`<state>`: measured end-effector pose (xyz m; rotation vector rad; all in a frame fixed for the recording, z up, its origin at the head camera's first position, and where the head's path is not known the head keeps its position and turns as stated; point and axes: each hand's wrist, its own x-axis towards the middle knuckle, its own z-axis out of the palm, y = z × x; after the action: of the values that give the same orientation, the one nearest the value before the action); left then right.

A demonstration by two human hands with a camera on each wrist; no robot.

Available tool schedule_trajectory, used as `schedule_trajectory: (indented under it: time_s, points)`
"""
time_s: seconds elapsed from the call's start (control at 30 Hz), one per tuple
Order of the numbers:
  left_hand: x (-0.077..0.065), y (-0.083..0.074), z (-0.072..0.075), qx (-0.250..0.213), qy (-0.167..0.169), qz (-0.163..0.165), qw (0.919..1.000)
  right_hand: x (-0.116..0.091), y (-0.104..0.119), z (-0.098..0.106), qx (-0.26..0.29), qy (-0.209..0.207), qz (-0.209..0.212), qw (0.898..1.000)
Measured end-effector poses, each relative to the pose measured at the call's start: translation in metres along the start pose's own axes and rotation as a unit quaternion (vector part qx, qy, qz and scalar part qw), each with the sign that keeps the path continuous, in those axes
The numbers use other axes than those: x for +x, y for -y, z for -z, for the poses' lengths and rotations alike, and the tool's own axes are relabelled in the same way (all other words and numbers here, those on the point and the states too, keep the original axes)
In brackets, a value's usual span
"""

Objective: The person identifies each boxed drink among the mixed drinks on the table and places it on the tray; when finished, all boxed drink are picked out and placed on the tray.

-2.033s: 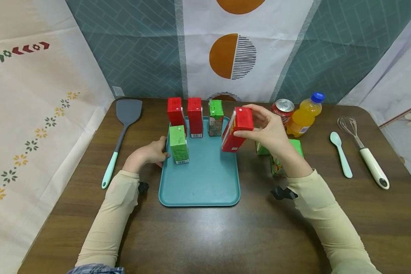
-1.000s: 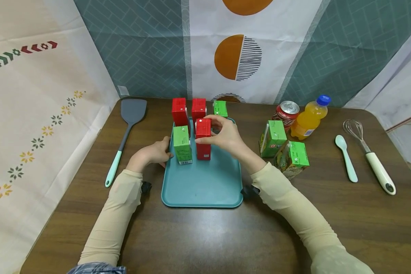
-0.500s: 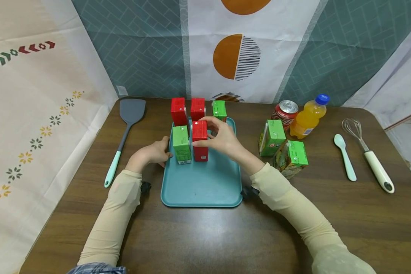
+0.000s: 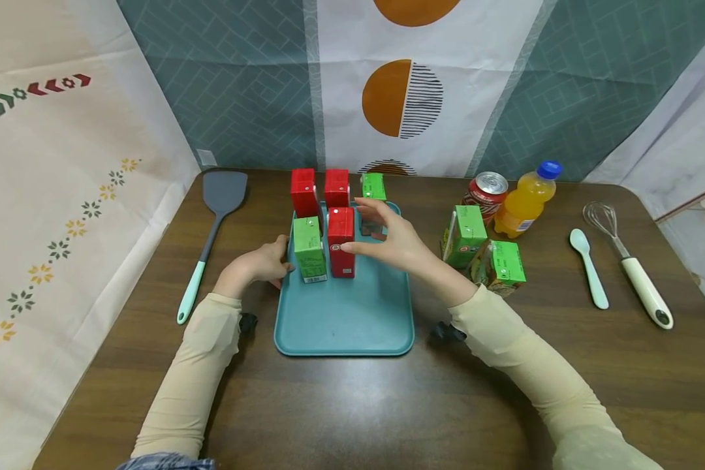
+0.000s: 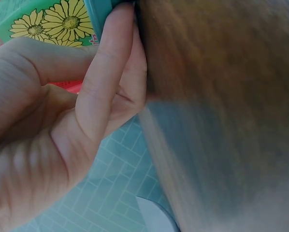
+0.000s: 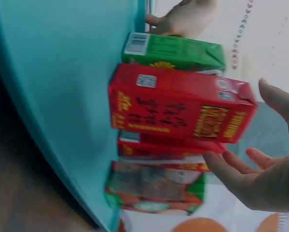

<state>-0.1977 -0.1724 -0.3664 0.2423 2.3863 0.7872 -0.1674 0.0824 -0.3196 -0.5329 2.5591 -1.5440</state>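
My left hand (image 4: 261, 261) pinches the left rim of the teal tray (image 4: 346, 320); the left wrist view shows its thumb and fingers at the tray edge. A red drink carton (image 4: 342, 245) stands upright on the tray, right beside a green carton (image 4: 309, 251). My right hand (image 4: 399, 241) is just right of that red carton, thumb and fingers spread; in the right wrist view a gap shows between the fingers and the carton's top. Behind stand two red cartons, one (image 4: 303, 186) at the left and one (image 4: 336, 186) in the middle, and another green carton (image 4: 373, 186), partly hidden by my right hand.
Right of the tray stand two green cartons (image 4: 469, 228), a red soda can (image 4: 486, 194) and an orange drink bottle (image 4: 523, 203). A small spoon (image 4: 589, 269) and a whisk (image 4: 637, 277) lie farther right. A grey spatula (image 4: 216, 209) lies left of the tray.
My right hand has carried the red carton leftward and set it beside the front green carton, then let go and drawn slightly right. The left hand has stayed at the tray rim.
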Motion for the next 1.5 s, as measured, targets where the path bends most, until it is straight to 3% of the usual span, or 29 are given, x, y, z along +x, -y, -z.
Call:
schedule_trajectory:
  time_s: [0.23,0.43,0.73,0.97,1.2,1.33,1.5]
  points:
    - [0.000,0.001,-0.001,0.001,0.001,0.001,1.0000,-0.027,0.006,0.027,-0.103,0.003,0.053,0.993]
    - [0.000,0.000,-0.001,-0.003,0.000,-0.005,1.0000,-0.050,-0.010,0.059,-0.182,0.020,0.068,0.981]
    - [0.002,0.004,-0.003,-0.013,-0.003,-0.012,0.9998,-0.078,-0.037,0.112,-0.262,-0.008,0.097,0.960]
    - [0.000,0.003,-0.002,-0.014,0.001,-0.014,0.9998,-0.097,-0.053,0.148,-0.278,-0.009,0.060,0.959]
    - [-0.001,0.003,-0.002,-0.013,-0.004,-0.011,0.9998,-0.107,-0.068,0.163,-0.285,0.013,0.046,0.957]
    - [0.001,0.003,-0.001,-0.018,-0.003,-0.014,0.9997,-0.113,-0.077,0.162,-0.267,0.027,0.049,0.962]
    - [0.001,0.003,-0.002,-0.019,0.001,-0.015,0.9997,-0.118,-0.088,0.158,-0.207,0.043,0.030,0.977]
